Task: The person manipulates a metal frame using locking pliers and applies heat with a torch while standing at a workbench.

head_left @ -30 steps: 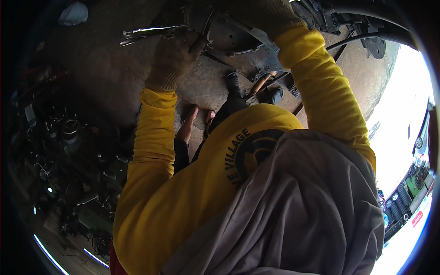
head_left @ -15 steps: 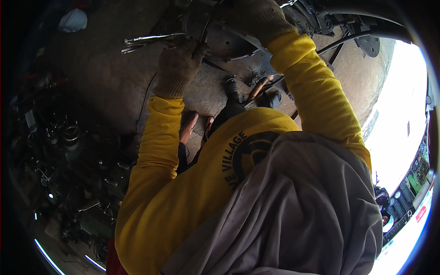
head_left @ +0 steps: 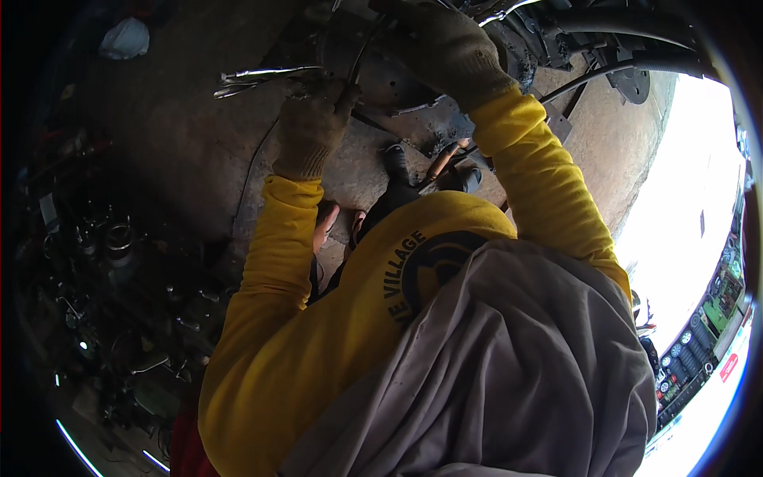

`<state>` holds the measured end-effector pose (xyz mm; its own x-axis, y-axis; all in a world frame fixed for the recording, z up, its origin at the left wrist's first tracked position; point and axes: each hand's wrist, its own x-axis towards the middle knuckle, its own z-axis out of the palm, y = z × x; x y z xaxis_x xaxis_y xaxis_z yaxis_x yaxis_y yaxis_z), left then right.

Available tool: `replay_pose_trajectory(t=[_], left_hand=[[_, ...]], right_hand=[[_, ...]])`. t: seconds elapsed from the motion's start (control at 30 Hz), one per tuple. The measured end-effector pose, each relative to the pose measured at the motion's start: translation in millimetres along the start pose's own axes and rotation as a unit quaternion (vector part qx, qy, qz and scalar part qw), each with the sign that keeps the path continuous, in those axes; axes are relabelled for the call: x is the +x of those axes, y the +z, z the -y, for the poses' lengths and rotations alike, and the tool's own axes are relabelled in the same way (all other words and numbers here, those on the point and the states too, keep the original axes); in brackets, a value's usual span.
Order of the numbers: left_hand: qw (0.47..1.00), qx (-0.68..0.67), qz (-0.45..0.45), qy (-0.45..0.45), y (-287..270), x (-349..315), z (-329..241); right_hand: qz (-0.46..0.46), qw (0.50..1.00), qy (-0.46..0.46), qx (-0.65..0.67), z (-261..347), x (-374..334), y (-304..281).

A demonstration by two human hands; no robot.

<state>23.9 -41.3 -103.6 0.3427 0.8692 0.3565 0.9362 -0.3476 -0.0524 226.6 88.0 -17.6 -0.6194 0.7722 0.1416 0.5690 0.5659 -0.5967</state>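
My left hand (head_left: 308, 131), in a dirty knit work glove, is closed near the top middle. A thin dark cable (head_left: 364, 54) runs up from its thumb side. Silvery strips or rods (head_left: 258, 78) stick out leftward beside its fingers; whether the hand grips them too is not clear. My right hand (head_left: 453, 54), gloved alike, bends its fingers over dark parts at the top edge. What they hold is hidden. Between and below the hands lies a dark, curved vehicle part (head_left: 397, 87) with small holes.
A black corrugated hose (head_left: 671, 62) and dark brackets are at the upper right. Near my feet lies a wooden-handled tool (head_left: 445, 159). Many dark metal parts (head_left: 119, 238) crowd the left side. A whitish bag (head_left: 125, 38) rests on the concrete floor (head_left: 199, 119) at the upper left.
My right hand has come down and nearer to me, showing more of the glove. My left hand has shifted slightly toward me, still closed, with the cable at its thumb.
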Motion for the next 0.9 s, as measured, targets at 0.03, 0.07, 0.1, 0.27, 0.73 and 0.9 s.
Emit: replay_pose_trajectory(t=[0.03,0.07,0.1,0.27,0.73,0.9], left_hand=[[1.000,0.000,-0.001,0.002,0.1,0.7,0.3],[1.000,0.014,-0.010,0.010,0.5,1.3,0.5],[0.999,0.029,-0.018,0.016,0.5,0.7,0.9],[1.000,0.009,-0.005,-0.001,0.6,-0.3,-0.9],[0.994,-0.023,0.049,-0.092,9.7,-3.0,-2.1],[0.996,-0.010,0.045,-0.074,10.0,-3.0,-1.5]], right_hand=[[-0.002,1.000,0.001,-0.001,-3.2,4.5,2.2],[0.005,0.998,-0.053,-0.041,-5.4,9.6,4.4],[0.014,0.991,-0.108,-0.081,-6.5,12.9,6.5],[0.015,0.991,-0.098,-0.090,-6.8,13.4,8.5],[0.081,0.980,-0.045,-0.176,12.4,20.1,-6.7],[0.110,0.962,-0.114,-0.224,10.2,24.2,-5.8]])
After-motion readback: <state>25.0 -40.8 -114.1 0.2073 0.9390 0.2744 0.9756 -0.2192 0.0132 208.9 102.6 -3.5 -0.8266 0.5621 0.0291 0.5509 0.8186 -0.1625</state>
